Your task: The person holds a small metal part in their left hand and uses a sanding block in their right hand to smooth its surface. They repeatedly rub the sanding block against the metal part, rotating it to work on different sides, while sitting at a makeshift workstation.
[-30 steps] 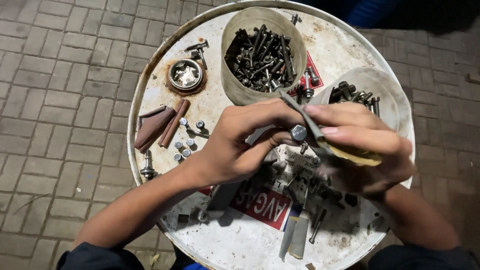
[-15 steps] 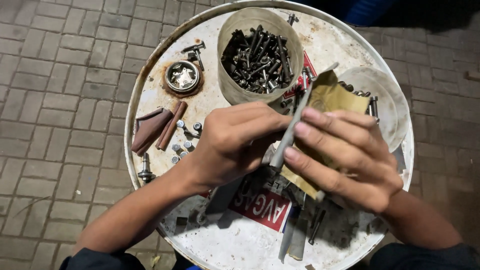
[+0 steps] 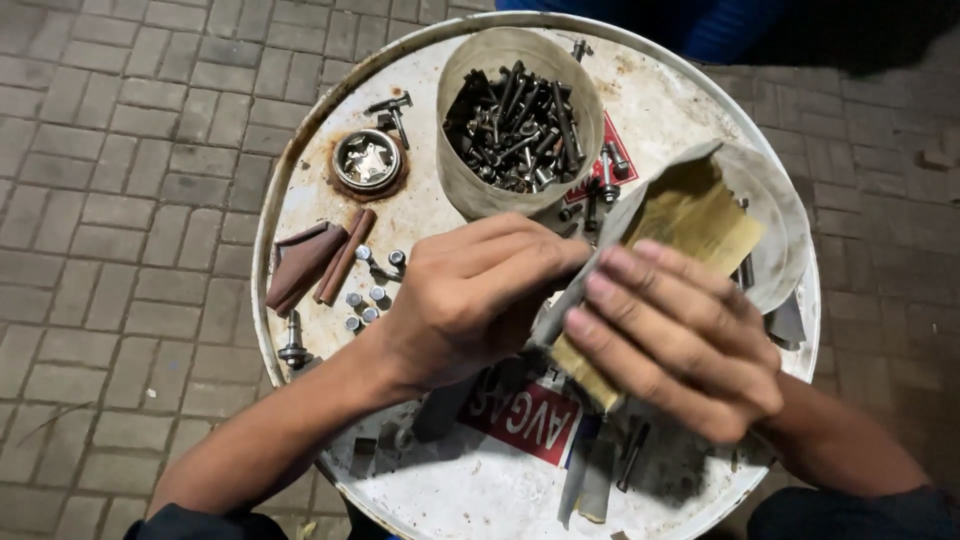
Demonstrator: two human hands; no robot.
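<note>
The sheet of sandpaper [image 3: 690, 215], yellow-brown on its upper face, lies folded over the right hand [image 3: 680, 345] above the right half of the round white drum top [image 3: 300, 190], its upper corner reaching almost to the drum's right edge. The right hand's grip is closed on the sandpaper, fingers spread flat across its lower part. The left hand [image 3: 470, 300] meets it at the middle of the drum, its grip pinched shut on a thin grey metal strip [image 3: 570, 300] that runs up along the paper's left fold. Open room is scarce: bare white surface shows mainly along the lower rim and at the upper left edge, with brick paving [image 3: 120, 200] all around the drum. A cut-off plastic tub [image 3: 470, 190] at the top centre is full of dark bolts and screws [image 3: 515, 130]. Left of it a small rusty round tin [image 3: 367, 160] holds a few shiny bits. Two brown rolled pieces [image 3: 315, 265] lie near the left edge, with loose small nuts [image 3: 365, 300] just beside them.
</note>
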